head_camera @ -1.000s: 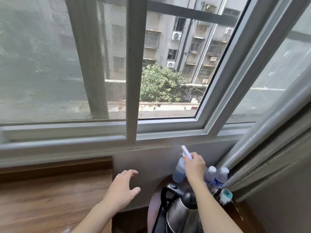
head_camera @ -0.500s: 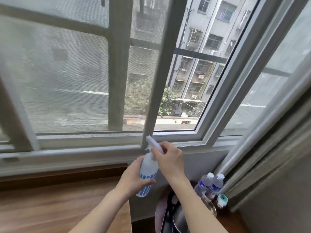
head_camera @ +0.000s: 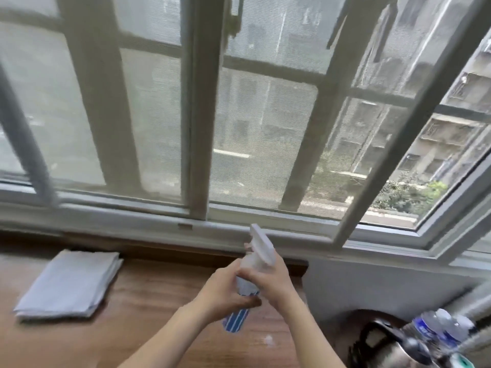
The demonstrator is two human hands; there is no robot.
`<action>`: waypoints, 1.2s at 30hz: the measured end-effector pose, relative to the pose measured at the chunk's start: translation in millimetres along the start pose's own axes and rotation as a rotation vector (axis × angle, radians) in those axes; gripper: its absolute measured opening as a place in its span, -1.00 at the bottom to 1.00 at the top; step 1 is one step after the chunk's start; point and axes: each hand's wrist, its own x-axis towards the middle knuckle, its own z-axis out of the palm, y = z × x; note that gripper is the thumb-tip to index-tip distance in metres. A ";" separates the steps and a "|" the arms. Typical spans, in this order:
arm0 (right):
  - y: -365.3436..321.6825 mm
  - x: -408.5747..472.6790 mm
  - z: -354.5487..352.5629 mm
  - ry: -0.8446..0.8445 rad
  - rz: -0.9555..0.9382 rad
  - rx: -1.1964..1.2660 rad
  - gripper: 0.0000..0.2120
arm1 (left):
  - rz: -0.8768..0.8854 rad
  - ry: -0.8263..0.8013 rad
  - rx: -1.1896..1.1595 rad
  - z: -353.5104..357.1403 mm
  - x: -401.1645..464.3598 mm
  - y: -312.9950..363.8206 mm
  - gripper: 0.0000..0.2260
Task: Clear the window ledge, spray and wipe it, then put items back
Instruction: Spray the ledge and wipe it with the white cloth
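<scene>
A white spray bottle (head_camera: 259, 252) with a blue-striped base is held in both hands above the wooden ledge (head_camera: 148, 301). My left hand (head_camera: 223, 290) grips the bottle's body from the left. My right hand (head_camera: 275, 278) wraps the neck just under the white trigger head, which points up towards the window frame. A folded grey-white cloth (head_camera: 70, 282) lies flat on the ledge at the left, apart from both hands. The bottle's middle is hidden by my fingers.
The window frame (head_camera: 202, 224) and mesh screen run along the back of the ledge. Lower right, on a round side table, stand a steel kettle (head_camera: 390, 349) with a black handle and two water bottles (head_camera: 435, 328). A grey curtain edge (head_camera: 473, 304) hangs at the far right.
My right hand lifted the spray bottle from the side table to over the ledge, and my left hand took hold of its body. The view swung left, bringing the folded cloth into sight.
</scene>
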 end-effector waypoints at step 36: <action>-35.2 53.1 291.2 -0.015 -0.034 -0.232 -0.83 | -0.866 0.430 0.141 -290.7 -98.6 -292.1 -0.24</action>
